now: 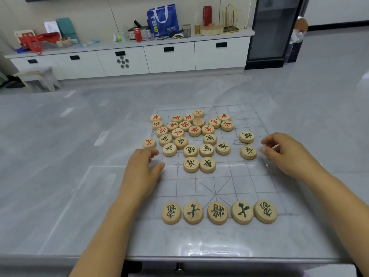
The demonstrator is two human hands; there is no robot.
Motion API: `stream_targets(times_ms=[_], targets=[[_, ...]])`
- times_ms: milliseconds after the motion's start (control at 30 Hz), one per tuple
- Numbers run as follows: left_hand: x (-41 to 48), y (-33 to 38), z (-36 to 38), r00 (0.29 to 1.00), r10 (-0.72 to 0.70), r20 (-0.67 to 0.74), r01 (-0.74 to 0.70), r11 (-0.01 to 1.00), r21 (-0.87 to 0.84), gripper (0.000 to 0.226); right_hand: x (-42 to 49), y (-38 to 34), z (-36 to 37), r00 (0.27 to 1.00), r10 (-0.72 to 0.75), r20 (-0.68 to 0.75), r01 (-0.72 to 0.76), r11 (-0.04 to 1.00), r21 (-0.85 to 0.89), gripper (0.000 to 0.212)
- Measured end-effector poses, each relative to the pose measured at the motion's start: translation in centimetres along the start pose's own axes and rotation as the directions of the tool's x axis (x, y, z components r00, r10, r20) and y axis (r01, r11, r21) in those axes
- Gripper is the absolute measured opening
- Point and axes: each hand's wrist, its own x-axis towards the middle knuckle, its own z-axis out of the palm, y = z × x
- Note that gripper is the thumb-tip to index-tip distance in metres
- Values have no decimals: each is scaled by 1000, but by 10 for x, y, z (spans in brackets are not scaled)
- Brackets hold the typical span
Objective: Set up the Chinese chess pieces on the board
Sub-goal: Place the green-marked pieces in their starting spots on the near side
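Five green-lettered pieces (218,212) already stand in my near row on the board (265,176); the rest lie jumbled at its far half, red ones (191,124) farthest. My left hand (140,172) rests at the left edge, fingers (157,167) loosely apart, holding nothing. My right hand (283,154) hovers beside a green piece (248,152), fingers curled, empty. These wooden discs look light, stiff and smooth; I'd pinch one by its rim.
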Motion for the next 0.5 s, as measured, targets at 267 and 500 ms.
stream_targets(times_ms=[267,500], targets=[[18,-6,6,997,-7,-73,10,999,40,36,14,-7,7,999,-36,-27,36,999,17,30],[25,-10,12,999,14,-52,-6,989,144,43,22,-17,17,996,-84,-29,85,996,22,40]])
